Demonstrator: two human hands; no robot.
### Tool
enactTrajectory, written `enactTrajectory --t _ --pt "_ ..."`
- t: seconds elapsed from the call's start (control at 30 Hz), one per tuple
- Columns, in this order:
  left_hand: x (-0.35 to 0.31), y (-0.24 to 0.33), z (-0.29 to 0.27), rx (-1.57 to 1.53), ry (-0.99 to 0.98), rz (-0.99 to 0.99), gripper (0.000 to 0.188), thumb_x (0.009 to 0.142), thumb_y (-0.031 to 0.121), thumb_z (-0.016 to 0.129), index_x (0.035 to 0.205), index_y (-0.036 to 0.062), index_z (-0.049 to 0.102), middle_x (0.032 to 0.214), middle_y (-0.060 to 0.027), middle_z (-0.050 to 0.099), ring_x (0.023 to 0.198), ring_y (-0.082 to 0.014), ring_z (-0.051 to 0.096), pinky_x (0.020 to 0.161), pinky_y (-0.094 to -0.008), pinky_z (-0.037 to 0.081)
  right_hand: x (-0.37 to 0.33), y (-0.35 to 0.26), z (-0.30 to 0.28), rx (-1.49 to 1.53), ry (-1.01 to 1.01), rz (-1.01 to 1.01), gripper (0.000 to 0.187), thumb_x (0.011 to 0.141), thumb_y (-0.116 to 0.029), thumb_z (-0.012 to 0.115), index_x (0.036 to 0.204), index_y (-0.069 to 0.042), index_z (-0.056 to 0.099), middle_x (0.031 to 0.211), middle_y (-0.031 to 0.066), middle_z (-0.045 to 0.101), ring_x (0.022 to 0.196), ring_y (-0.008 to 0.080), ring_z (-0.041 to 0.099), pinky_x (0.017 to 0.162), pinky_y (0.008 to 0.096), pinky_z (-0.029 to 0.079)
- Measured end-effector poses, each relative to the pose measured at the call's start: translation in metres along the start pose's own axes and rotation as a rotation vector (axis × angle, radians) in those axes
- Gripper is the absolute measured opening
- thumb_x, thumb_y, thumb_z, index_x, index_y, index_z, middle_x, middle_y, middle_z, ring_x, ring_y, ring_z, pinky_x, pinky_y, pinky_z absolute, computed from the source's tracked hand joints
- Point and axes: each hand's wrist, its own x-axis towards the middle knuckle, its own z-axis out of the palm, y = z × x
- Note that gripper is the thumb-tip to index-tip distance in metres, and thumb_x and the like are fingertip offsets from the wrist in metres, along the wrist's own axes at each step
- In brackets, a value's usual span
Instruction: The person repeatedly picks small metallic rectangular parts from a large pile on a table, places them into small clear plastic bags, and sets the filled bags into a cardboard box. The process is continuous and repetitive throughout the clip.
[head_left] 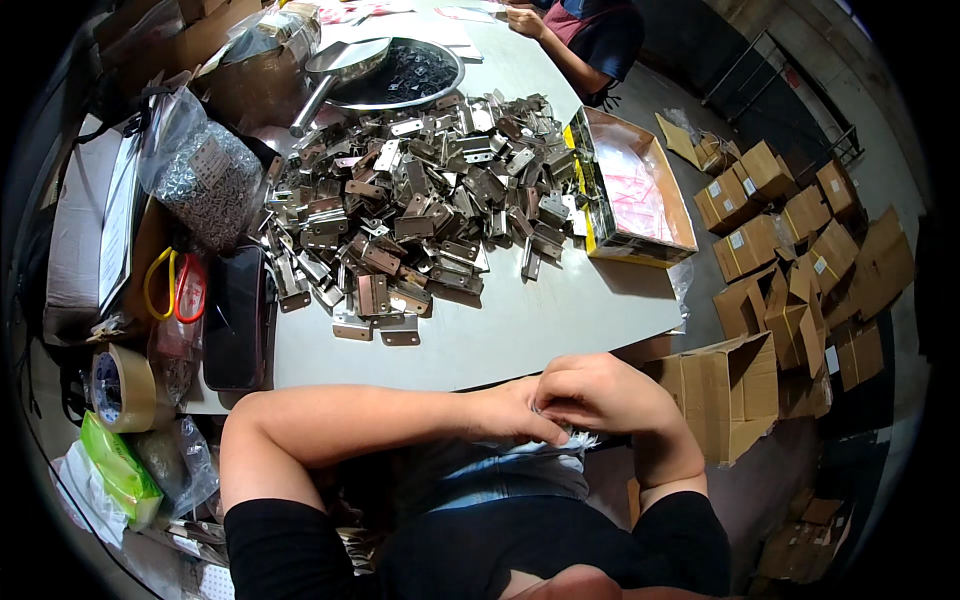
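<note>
Both my hands meet just off the near edge of the table, above my lap. My left hand [515, 408] is closed, its thumb pointing toward the right hand. Over it, my right hand [598, 393] bends its fingers down in a pinch against the left fingers. Whatever lies between them is hidden by the fingers and too small to make out. Beyond the hands, a large heap of bent metal brackets [415, 215] with holes covers the middle of the table [520, 330]. No bracket in the heap is touched by either hand.
Right of the heap stands an open box [645, 190] with pink-printed bags. A metal bowl [400, 75] of dark parts holds a scoop [345, 65]. On the left are a bag of screws [210, 170], scissors [175, 285] and tape [122, 385]. Cartons [740, 250] crowd the floor; a co-worker [590, 45] sits opposite.
</note>
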Motion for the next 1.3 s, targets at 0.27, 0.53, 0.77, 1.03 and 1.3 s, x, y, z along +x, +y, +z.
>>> enactTrajectory --t 0.27,0.53,0.77,1.03,1.3 --pt "0.002 0.001 0.002 -0.004 -0.03 -0.03 0.047 0.082 0.019 0.076 0.118 0.0113 0.047 0.088 0.0015 0.054 0.07 -0.0057 0.049 0.054 -0.02 0.04 0.057 0.083 -0.019 -0.407 0.732 0.193 0.016 0.082 -0.008 0.066 0.096 0.0 0.064 0.094 0.0148 0.061 0.078 0.0285 0.062 0.071 0.0375 0.05" --pt "0.002 0.0 -0.002 0.017 -0.053 -0.021 0.047 0.083 0.016 0.076 0.119 0.0094 0.046 0.092 0.001 0.053 0.074 -0.0057 0.051 0.057 -0.0198 0.042 0.03 0.077 0.006 -0.542 0.715 0.166 0.014 0.076 0.0 0.069 0.084 0.001 0.058 0.097 0.0161 0.062 0.085 0.0348 0.062 0.076 0.0396 0.05" --pt "0.0 -0.003 0.002 0.055 -0.024 -0.021 0.046 0.082 0.017 0.076 0.117 0.0102 0.047 0.092 0.0007 0.053 0.075 -0.0067 0.051 0.057 -0.0208 0.043 -0.005 0.067 0.01 -0.207 0.812 0.29 0.011 0.075 0.005 0.064 0.083 0.003 0.056 0.099 0.0167 0.066 0.084 0.0262 0.064 0.074 0.0331 0.051" --pt "0.001 -0.001 0.0 0.057 -0.009 -0.029 0.045 0.083 0.017 0.076 0.117 0.0103 0.047 0.091 0.0003 0.052 0.072 -0.0069 0.051 0.056 -0.0207 0.043 0.018 0.095 -0.012 -0.357 0.711 0.033 0.022 0.075 -0.007 0.075 0.093 -0.001 0.065 0.099 0.0131 0.064 0.093 0.0296 0.063 0.083 0.0366 0.051" --pt "0.0 0.003 0.002 0.038 0.001 -0.028 0.046 0.083 0.015 0.075 0.119 0.011 0.045 0.086 0.0012 0.053 0.067 -0.0066 0.05 0.052 -0.0213 0.039 0.019 0.109 -0.013 -0.441 0.585 0.013 0.018 0.076 -0.01 0.075 0.09 -0.002 0.067 0.098 0.0128 0.067 0.096 0.0287 0.063 0.084 0.0365 0.051"
